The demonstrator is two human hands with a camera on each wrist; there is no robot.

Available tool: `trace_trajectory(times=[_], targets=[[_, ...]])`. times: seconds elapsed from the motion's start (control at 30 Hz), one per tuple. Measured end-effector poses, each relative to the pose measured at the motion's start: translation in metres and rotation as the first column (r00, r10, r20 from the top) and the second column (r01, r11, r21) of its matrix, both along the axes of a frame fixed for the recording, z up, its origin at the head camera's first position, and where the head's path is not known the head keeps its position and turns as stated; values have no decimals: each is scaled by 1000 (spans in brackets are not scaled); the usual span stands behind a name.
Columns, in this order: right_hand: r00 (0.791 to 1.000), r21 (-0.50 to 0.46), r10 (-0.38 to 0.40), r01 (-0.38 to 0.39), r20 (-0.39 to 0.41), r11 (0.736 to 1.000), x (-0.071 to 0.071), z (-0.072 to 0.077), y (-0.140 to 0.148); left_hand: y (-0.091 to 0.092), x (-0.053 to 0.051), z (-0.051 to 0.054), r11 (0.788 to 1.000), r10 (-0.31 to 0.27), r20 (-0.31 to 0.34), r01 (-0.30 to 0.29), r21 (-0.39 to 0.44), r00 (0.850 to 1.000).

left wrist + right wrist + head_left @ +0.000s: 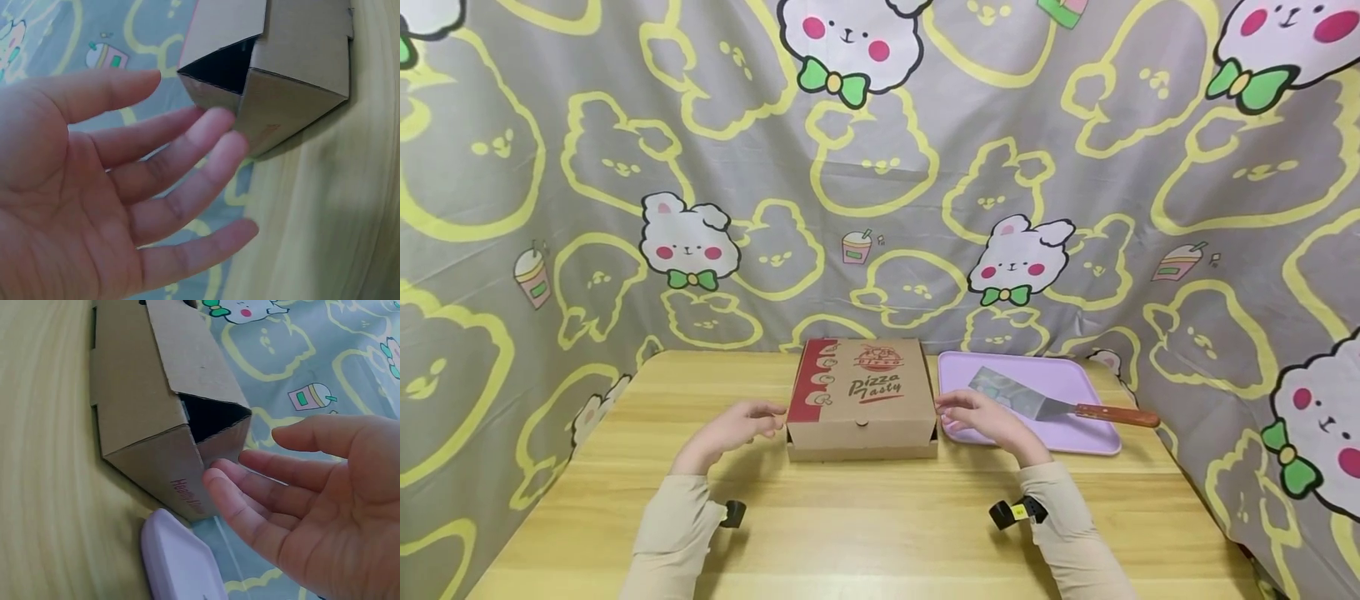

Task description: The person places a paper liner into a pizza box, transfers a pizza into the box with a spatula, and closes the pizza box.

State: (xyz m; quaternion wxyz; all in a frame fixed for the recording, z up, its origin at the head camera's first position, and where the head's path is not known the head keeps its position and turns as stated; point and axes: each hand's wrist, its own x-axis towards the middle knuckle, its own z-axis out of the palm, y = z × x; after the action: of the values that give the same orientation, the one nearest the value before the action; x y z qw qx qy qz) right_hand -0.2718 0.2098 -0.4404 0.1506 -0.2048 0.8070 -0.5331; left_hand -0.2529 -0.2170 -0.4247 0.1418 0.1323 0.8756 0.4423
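Note:
A brown cardboard pizza box (861, 433) with a red printed strip sits on the table, its front lid flap slightly lifted, leaving dark gaps at both front corners. Beside its left wall is my left hand (733, 432), fingers extended and relaxed, the thumb apart from them. My right hand (988, 421) is at the box's right side, fingers loosely bent and holding nothing. In the left wrist view the fingertips come close to the box corner (300, 94); contact is unclear. The right wrist view shows fingertips at or very near the printed side wall (169, 469).
A lilac tray (1075, 375) lies right of the box, partly under my right hand. On it rests a metal turner (1022, 396), its wooden handle (1116, 414) overhanging the right rim. A patterned curtain (895, 167) stands behind the wooden table (865, 533).

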Motion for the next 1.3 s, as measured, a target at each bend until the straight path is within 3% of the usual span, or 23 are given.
trace_trajectory(times=[0.23, 0.4, 0.63, 1.07, 1.3], targets=[[997, 48, -66, 68, -39, 997, 4, 10, 3, 3, 10, 11, 997, 53, -78, -57, -59, 996], [994, 111, -96, 101, -51, 989, 13, 6, 4, 5, 17, 10, 993, 40, -91, -49, -104, 995], [995, 96, -95, 96, -17, 991, 22, 0, -6, 11, 20, 7, 989, 29, -118, -45, -139, 993], [981, 148, -120, 142, -152, 979, 24, -8, -19, 22, 19, -2, 984, 27, -197, -61, -167, 980], [950, 189, -140, 197, -280, 962, 26, -12, -25, 28, 19, -3, 975, 72, -225, -116, -192, 972]])
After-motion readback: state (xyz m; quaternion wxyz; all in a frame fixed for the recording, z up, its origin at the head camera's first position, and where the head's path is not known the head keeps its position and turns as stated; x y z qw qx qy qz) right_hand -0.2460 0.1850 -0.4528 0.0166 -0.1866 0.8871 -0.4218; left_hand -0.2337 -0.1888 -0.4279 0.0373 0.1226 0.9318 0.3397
